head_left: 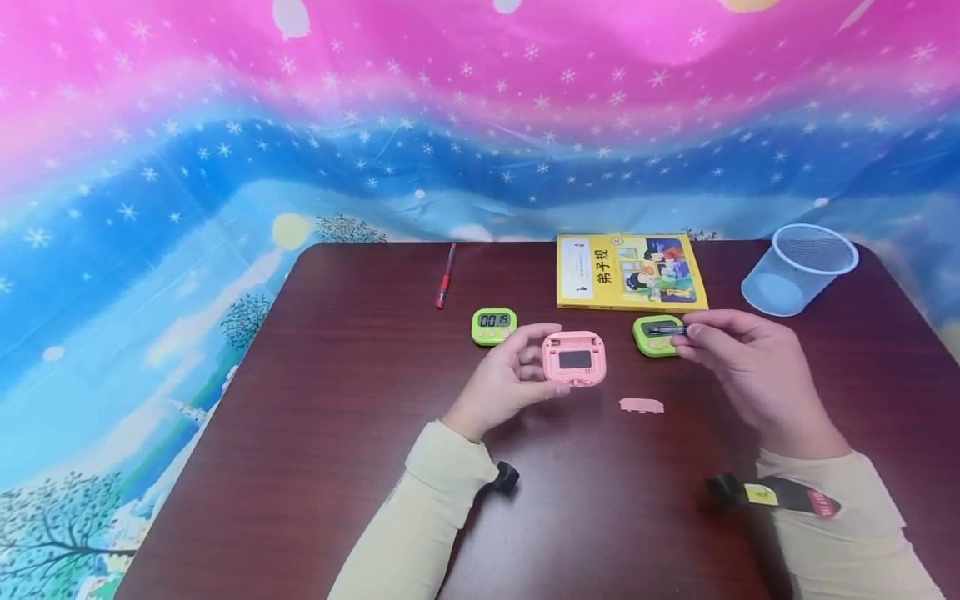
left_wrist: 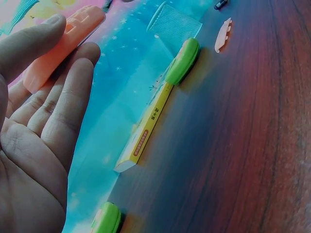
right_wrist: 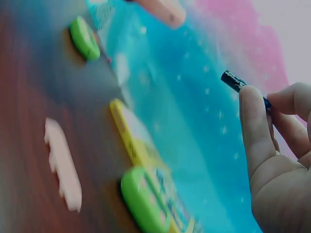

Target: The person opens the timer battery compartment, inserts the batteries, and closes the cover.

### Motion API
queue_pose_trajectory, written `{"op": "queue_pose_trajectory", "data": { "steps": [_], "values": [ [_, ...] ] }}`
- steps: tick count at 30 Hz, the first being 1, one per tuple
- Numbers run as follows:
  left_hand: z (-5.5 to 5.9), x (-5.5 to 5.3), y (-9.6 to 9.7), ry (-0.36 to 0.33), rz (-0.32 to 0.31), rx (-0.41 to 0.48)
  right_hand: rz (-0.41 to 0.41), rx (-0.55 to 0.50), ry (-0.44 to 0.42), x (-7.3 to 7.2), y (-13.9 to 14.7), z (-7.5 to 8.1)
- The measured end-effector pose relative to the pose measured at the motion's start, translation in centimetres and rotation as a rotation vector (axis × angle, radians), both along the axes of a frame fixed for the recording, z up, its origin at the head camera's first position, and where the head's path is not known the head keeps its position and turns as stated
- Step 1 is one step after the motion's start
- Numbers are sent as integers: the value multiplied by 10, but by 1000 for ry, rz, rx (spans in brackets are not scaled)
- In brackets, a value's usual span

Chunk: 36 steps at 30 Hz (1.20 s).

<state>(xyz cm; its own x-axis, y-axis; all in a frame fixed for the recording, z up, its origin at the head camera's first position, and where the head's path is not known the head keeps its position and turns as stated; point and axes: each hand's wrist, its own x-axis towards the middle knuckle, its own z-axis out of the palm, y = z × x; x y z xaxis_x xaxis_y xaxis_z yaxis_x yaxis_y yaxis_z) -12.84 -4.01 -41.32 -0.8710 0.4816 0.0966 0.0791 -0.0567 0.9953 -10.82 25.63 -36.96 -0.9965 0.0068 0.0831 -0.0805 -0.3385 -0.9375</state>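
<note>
My left hand [head_left: 497,379] grips a pink digital timer [head_left: 592,373] by its left side, thumb below and fingers above. The timer's back faces me, with its battery slot uncovered along the upper edge and no battery visible in it. To its right, my right hand [head_left: 761,379] pinches a small black battery [right_wrist: 232,80] between thumb and fingers, held in the air apart from the timer. On the table between the hands lies the pink battery cover [head_left: 642,406], flat. Behind the right fingertips is a green timer [head_left: 651,343], partly hidden.
Another green timer [head_left: 493,327] reading 00 19 lies behind the left hand. A red pen [head_left: 445,279] and a yellow book [head_left: 566,287] lie towards the back edge. At the back right, a light-blue mesh pen holder [head_left: 783,279] stands on the dark wooden table [head_left: 300,417].
</note>
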Motion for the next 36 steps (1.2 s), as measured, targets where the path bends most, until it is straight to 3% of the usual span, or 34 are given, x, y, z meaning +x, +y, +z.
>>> {"op": "queue_pose_trajectory", "data": {
  "steps": [2, 4, 10, 14, 21, 25, 36],
  "values": [
    [0, 0, 0, -3, 0, 2, -10, 28, 23, 0, -12, 4],
    [0, 0, 0, -7, -1, 5, -26, 124, 38, 0, -24, 7],
    [1, 1, 1, -24, -18, 17, -74, 583, 66, 1, -52, 12],
    [1, 2, 4, -23, -28, 42, -75, 722, 87, 2, -61, 11],
    [1, 2, 7, -34, -56, 72, -86, 792, 240, 0, -67, 3],
    [2, 2, 7, -29, -51, 68, -72, 812, 270, -3, -67, -4],
    [3, 2, 5, -22, -69, 41, 53, 708, 113, -5, -54, -11]
  ]
}}
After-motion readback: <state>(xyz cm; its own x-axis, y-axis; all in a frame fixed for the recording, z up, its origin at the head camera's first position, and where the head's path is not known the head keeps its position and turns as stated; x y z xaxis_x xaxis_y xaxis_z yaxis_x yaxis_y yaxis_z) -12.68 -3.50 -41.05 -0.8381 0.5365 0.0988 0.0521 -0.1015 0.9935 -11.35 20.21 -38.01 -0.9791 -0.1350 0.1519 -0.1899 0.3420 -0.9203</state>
